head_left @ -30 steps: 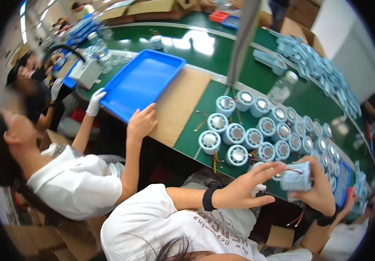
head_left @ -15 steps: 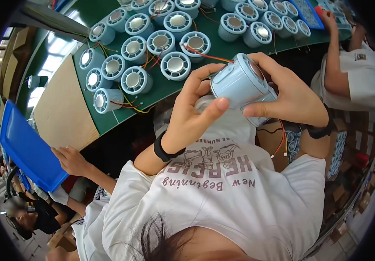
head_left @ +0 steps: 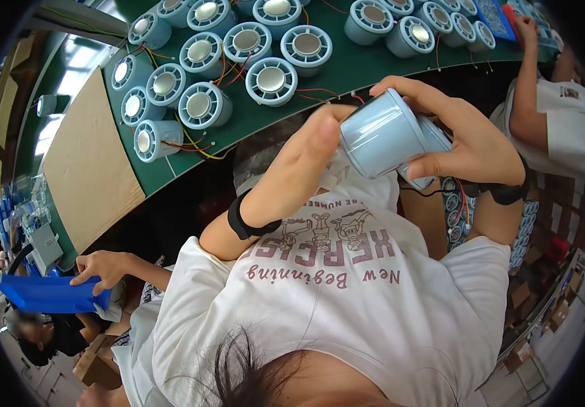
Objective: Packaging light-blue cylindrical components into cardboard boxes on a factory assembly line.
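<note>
My right hand (head_left: 472, 139) grips light-blue cylindrical housings in front of my chest, its thumb below and fingers over the top. The larger housing (head_left: 384, 136) lies tilted on its side, smooth and glossy. Partly hidden behind it, a second light-blue piece (head_left: 435, 136) sits close to my palm. Thin coloured wires (head_left: 464, 203) with a small plug hang below. Beside the larger housing's left end is my left hand (head_left: 316, 139), its thumb blurred and its other fingers hidden. Whether it grips a wire there, I cannot make out.
Several similar housings (head_left: 270, 81) with metal discs and wires stand on the green table (head_left: 163, 178). A brown board (head_left: 92, 163) lies at the left. Another person's hand (head_left: 102, 269) holds a blue tray (head_left: 55, 293). At right, a co-worker (head_left: 537, 112) reaches toward the table. More housings fill boxes below.
My left hand has shifted from under the housing to its left end, blurring. The housing has turned, hiding its disc face. The neighbour's blue tray has tipped lower.
</note>
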`<action>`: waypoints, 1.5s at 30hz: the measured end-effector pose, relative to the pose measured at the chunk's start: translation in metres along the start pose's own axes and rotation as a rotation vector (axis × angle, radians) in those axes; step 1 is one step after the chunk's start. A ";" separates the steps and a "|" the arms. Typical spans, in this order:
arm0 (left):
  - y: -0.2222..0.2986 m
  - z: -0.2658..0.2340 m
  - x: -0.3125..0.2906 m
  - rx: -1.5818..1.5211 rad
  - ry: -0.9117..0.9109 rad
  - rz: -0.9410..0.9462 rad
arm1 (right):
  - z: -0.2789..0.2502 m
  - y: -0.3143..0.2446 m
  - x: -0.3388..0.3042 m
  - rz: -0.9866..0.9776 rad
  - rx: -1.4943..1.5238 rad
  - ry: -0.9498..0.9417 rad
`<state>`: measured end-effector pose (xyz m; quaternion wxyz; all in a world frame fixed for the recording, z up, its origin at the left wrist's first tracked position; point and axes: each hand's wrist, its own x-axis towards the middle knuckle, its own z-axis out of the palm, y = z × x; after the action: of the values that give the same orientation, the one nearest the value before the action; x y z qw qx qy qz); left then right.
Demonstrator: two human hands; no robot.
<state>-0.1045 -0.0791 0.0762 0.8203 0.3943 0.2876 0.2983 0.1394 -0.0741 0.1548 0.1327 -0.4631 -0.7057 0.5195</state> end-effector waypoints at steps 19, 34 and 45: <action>-0.001 0.004 0.000 0.789 0.017 0.681 | -0.008 0.012 -0.003 -0.262 -0.125 -0.012; 0.006 0.011 -0.003 0.151 -0.026 0.201 | -0.010 0.016 -0.006 -0.200 -0.113 -0.050; -0.012 0.024 0.038 0.245 -0.187 -0.125 | -0.011 0.042 -0.064 -0.017 -0.026 0.085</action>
<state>-0.0595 -0.0693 0.0702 0.8062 0.4987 0.2682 0.1716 0.2027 -0.1168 0.1423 0.1610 -0.4806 -0.7098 0.4892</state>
